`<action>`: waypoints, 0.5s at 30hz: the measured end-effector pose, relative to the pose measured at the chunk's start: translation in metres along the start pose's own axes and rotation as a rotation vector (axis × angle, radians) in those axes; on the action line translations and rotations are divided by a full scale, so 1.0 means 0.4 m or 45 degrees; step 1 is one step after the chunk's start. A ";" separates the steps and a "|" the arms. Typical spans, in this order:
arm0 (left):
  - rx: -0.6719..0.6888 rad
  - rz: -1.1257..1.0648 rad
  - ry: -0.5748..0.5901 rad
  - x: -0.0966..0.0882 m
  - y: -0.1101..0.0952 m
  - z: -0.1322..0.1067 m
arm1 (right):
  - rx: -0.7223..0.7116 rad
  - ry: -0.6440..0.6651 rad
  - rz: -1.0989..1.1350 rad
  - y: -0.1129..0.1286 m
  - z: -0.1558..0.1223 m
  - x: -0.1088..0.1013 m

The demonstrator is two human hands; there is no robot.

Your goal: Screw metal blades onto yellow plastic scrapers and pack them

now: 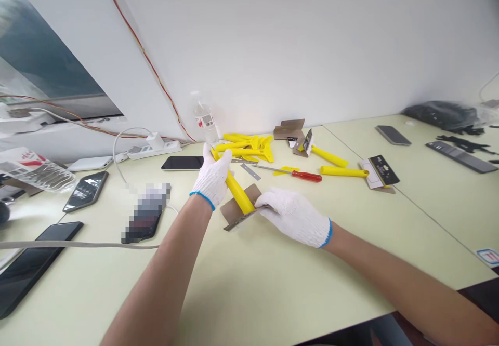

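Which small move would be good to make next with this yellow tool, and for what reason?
Probably the right hand should fold the brown card closed around the lower end of the yellow tool, while the left hand steadies it. The card stands open there, and the right hand's fingers are at its edge.

Held scraper (239,194) before handle pile (249,152) on table (292,289); screwdriver (307,176) to right, bottle (205,118) behind.
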State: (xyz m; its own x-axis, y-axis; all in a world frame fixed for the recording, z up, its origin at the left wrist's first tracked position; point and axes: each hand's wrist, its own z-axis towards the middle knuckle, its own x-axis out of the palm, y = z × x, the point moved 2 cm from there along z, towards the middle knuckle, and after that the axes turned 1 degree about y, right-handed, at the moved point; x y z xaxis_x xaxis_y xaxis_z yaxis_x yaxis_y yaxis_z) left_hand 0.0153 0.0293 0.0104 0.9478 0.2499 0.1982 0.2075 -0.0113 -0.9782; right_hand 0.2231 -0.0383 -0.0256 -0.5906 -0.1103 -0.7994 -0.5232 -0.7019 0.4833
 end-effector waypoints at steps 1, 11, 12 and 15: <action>-0.018 0.022 -0.010 0.002 0.002 -0.002 | 0.000 -0.016 -0.026 -0.003 0.003 0.001; -0.147 -0.051 -0.242 -0.017 0.024 0.030 | -0.004 -0.063 -0.070 -0.010 0.001 -0.003; -0.133 -0.045 -0.237 -0.018 0.028 0.033 | -0.005 -0.072 -0.076 -0.010 0.001 -0.005; -0.143 0.018 -0.222 -0.021 0.047 0.040 | -0.009 -0.108 -0.111 -0.009 0.000 -0.005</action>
State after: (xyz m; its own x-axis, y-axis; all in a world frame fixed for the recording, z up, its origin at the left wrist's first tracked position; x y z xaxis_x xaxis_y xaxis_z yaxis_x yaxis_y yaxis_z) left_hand 0.0074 0.0426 -0.0105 0.8965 0.4129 0.1608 0.2292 -0.1216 -0.9657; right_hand 0.2259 -0.0355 -0.0257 -0.5932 0.0110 -0.8050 -0.5706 -0.7111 0.4108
